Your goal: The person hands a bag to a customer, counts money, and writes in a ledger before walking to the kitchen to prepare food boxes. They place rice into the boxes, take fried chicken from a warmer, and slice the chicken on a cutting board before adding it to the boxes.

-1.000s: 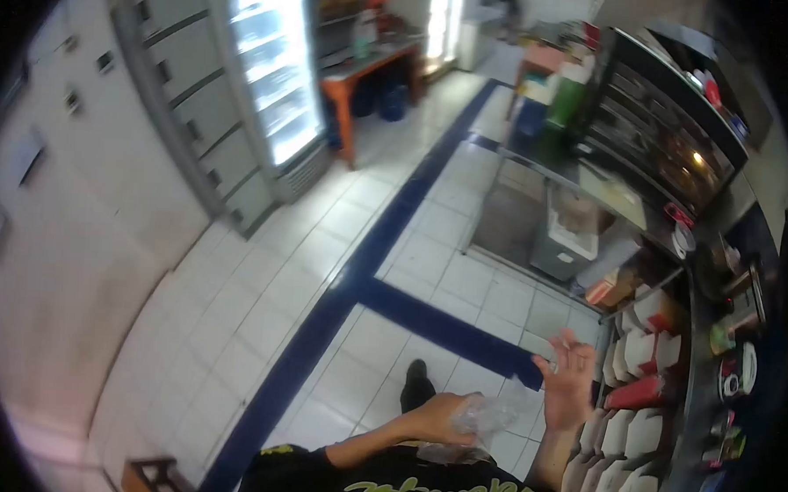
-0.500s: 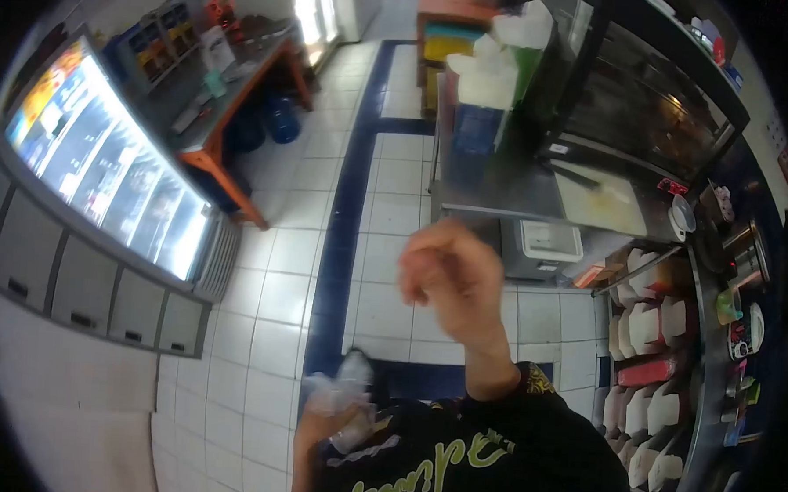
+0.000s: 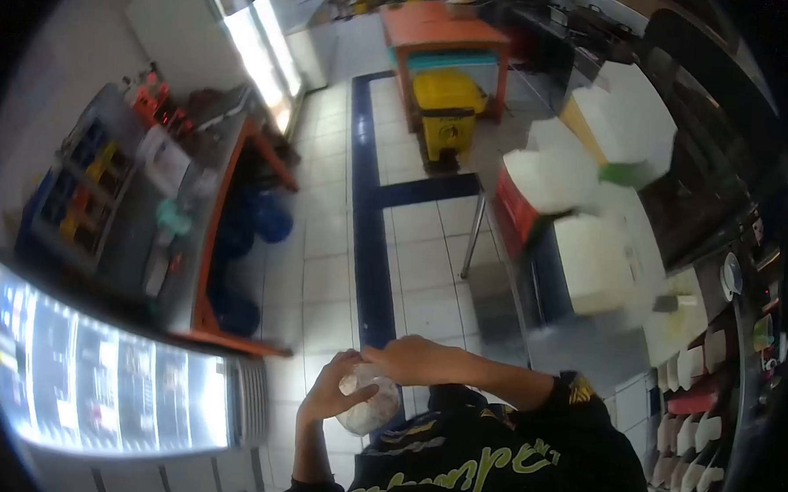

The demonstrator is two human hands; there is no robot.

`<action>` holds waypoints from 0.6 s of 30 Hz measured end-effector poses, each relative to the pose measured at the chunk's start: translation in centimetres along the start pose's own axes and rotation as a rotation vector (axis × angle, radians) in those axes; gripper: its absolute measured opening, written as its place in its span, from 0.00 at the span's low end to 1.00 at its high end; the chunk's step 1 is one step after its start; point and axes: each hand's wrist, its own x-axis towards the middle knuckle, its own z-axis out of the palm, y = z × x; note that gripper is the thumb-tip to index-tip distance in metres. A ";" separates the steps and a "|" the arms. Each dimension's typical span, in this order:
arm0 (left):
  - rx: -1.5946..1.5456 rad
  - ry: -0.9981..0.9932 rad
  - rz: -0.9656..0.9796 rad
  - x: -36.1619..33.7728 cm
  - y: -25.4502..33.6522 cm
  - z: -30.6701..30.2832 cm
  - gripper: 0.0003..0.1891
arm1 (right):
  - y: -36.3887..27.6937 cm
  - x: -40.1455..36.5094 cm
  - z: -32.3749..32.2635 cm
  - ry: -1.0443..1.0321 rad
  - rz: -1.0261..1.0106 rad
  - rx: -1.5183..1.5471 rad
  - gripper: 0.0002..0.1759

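A clear plastic bag [image 3: 371, 417] with whitish contents sits at 6 o'clock in the view, in front of the person's black shirt [image 3: 481, 456]. The left hand [image 3: 324, 396], on the bag's 9 o'clock side, is curled round it, thumb laid across the near face, so the grip is narrowed onto the bag. The right hand [image 3: 414, 359] comes in from 4 o'clock, its fingers bent in at the bag's upper edge, around 1 o'clock on it; I cannot tell whether they pinch the plastic or only touch it. Below runs a dark blue floor stripe [image 3: 371, 271] among white tiles. Towards 12 o'clock stands a yellow pedal bin [image 3: 449, 130], in front of an orange table [image 3: 421, 26]. A lit glass-door fridge [image 3: 112, 370] fills 8 o'clock, and a blue water jug [image 3: 269, 216] lies between 9 and 10. White cartons [image 3: 551, 174] crowd 2 to 3 o'clock, slightly blurred, and a shelf of smaller food boxes [image 3: 689, 435] is at 4 o'clock
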 end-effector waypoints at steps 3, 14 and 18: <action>-0.444 0.150 0.172 12.1 -1.4 -4.5 0.18 | 9.2 4.6 -7.0 0.302 -0.174 0.548 0.14; -1.195 0.500 0.027 51.7 -13.9 -21.2 0.24 | 34.7 26.3 -33.2 0.714 -0.549 1.249 0.39; -1.100 0.440 -0.072 65.5 -19.7 -23.5 0.21 | 44.7 31.3 -40.6 0.904 -0.291 0.579 0.42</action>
